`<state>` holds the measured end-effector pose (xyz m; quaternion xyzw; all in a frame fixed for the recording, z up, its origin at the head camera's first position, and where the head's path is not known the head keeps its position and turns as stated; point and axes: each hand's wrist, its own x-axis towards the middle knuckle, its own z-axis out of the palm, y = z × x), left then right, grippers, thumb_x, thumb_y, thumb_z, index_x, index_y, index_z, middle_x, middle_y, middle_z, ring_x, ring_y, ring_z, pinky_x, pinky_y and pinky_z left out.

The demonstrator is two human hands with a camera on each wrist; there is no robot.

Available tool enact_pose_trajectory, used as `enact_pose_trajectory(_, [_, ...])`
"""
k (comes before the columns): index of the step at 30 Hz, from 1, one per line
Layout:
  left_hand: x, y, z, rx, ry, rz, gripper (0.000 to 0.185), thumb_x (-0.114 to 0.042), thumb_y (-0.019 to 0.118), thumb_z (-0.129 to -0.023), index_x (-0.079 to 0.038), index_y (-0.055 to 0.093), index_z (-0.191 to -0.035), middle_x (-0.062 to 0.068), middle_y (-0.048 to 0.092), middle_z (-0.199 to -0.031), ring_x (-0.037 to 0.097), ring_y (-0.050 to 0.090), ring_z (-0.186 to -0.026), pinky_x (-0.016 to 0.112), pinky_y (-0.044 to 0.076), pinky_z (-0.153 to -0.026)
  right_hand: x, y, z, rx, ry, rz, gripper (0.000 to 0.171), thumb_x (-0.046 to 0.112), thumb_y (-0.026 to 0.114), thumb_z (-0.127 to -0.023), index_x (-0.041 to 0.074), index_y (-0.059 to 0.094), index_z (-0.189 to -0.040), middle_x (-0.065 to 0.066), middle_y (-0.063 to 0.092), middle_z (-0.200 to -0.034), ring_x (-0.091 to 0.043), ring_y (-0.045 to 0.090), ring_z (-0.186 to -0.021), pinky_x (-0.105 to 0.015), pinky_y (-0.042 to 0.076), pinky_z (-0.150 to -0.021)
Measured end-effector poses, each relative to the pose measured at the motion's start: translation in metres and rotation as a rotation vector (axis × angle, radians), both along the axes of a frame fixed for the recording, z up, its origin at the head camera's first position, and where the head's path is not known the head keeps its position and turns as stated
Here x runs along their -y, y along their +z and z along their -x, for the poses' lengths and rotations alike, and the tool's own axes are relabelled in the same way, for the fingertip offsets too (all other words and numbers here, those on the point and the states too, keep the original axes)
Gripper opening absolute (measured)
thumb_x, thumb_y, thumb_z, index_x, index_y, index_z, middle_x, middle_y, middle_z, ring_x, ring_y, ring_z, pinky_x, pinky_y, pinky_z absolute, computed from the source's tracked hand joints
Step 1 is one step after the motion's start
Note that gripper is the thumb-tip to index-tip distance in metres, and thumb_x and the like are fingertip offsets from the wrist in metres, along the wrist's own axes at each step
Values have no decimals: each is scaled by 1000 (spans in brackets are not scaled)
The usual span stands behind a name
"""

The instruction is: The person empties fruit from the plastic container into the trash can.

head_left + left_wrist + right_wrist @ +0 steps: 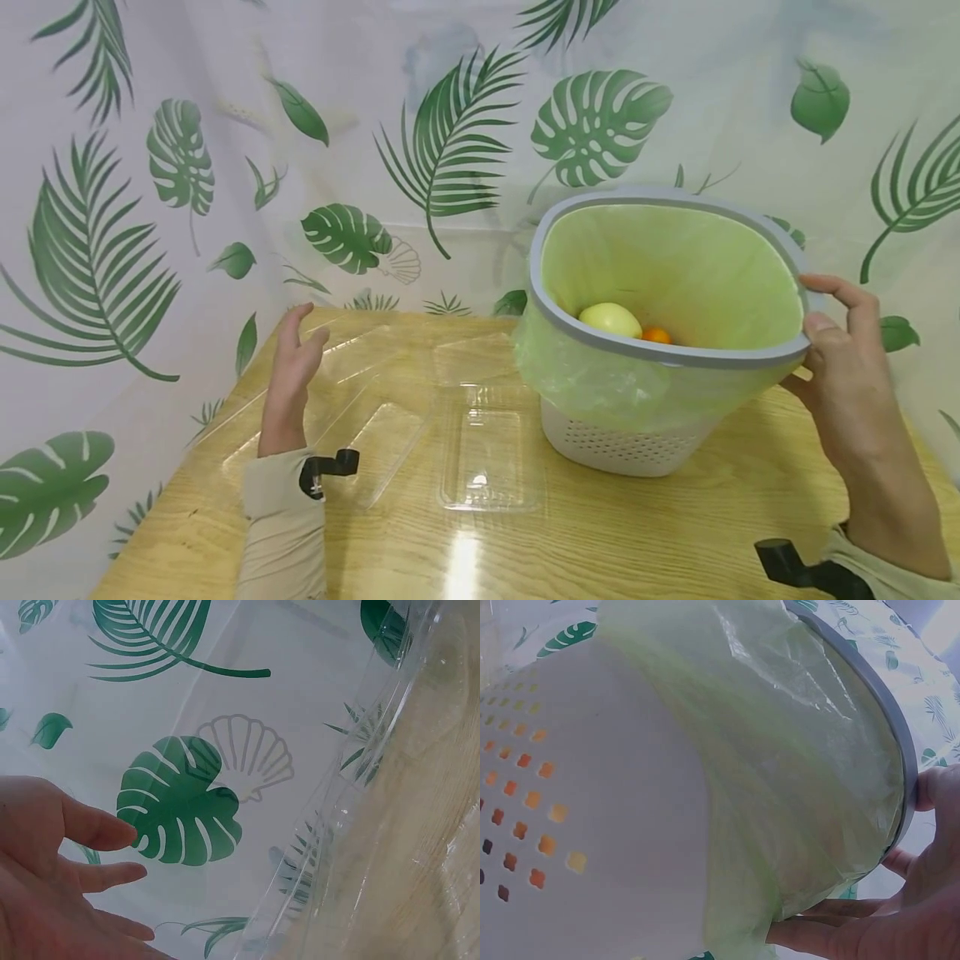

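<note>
Grey-rimmed and lined with a green bag, the bin tips toward me on the table. My right hand grips its rim, thumb on top, fingers curled under. Left of the bin, my left hand hovers over a clear tray, fingers straight and slightly apart. Inside the bin lie a yellow fruit and an orange one.

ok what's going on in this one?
A person is tilting a small perforated bin toward themselves on the wooden table. The right hand grips its grey rim, over which a green bag liner is folded. Inside lie a yellow-green fruit and a small orange one. The left hand hovers open above clear plastic trays, holding nothing.
</note>
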<state>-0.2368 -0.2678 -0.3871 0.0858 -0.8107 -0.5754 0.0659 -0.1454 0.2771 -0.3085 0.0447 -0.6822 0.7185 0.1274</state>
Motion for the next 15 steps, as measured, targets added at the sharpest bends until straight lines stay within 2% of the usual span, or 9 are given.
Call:
enact_pose_trajectory(5, [-2,4,0,-52,-46,57,55,-10,45,-107,2,29,-159,21,16,-168,35,7,-156,52,10,-126,-3,-1,3,7,9,6,41,14,38,-109,24,28,-148,-3,63,-110,-17,61,-97,-18,49,-69])
enact_pose_trajectory(9, [-5,13,-5,-112,-87,86,52,-10,45,-108,1,33,-157,21,21,-166,38,12,-155,55,15,-125,-9,-5,6,-11,58,1,44,16,40,-110,24,27,-151,-3,64,-114,-15,63,-101,-18,50,-72])
enact_pose_trajectory(12, [-10,21,-7,-239,-64,71,45,-9,46,-107,1,45,-151,19,37,-160,36,27,-152,52,25,-123,-15,-9,7,-34,87,-39,48,18,40,-110,23,26,-156,-4,59,-125,-14,63,-108,-19,51,-77])
enact_pose_trajectory(15, [-12,27,-6,-402,-22,64,37,-6,46,-106,3,57,-140,16,54,-148,29,44,-143,44,35,-119,-21,-11,5,-54,75,-114,51,20,39,-111,24,24,-160,-6,48,-142,-16,57,-126,-24,48,-95])
